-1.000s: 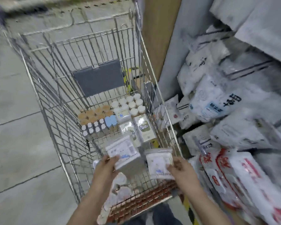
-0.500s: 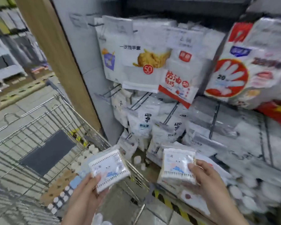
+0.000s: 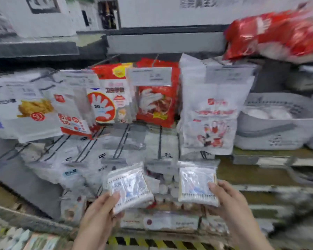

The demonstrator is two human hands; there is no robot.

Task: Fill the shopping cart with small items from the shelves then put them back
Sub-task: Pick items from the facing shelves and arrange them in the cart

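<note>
My left hand (image 3: 99,212) grips a clear pack of cotton swabs (image 3: 129,187) by its lower left corner, thumb on the front. My right hand (image 3: 228,201) holds a second, similar swab pack (image 3: 196,184) by its right edge. Both packs are held up side by side in front of the lower shelf (image 3: 260,188). Behind them, white packets hang on metal pegs (image 3: 159,147). The shopping cart is out of view except for a wire edge (image 3: 16,217) at the lower left.
Glove packs in white and red hang in a row above, among them a red pack (image 3: 155,103) and a white one (image 3: 213,112). Grey bins (image 3: 278,130) stand on the right shelf. A red bag (image 3: 275,33) lies on top. Yellow-black tape (image 3: 152,242) marks the shelf base.
My view has swung from the cart up to the shelves. Both hands have carried their swab packs out of the cart and up in front of the shelf.
</note>
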